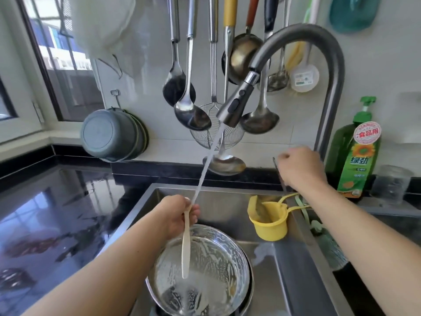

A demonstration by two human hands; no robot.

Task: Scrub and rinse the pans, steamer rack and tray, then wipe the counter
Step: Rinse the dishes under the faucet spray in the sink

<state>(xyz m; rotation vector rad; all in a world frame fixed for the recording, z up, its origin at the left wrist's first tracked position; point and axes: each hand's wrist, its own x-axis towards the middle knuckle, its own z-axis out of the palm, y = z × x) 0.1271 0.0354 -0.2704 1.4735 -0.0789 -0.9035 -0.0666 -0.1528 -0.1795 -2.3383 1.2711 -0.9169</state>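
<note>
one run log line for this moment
left hand: holds brush under water stream | right hand: on tap lever | soapy pan in sink

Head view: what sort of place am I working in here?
Most likely a home kitchen, at the sink. A faucet runs water over a soapy pan, ladles hang on the tiled wall, and a dish soap bottle stands on the dark counter.

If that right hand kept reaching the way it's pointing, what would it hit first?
Probably the tap's upright pipe, just beyond the right hand, with the tiled wall behind it. Depth is hard to judge.
</note>
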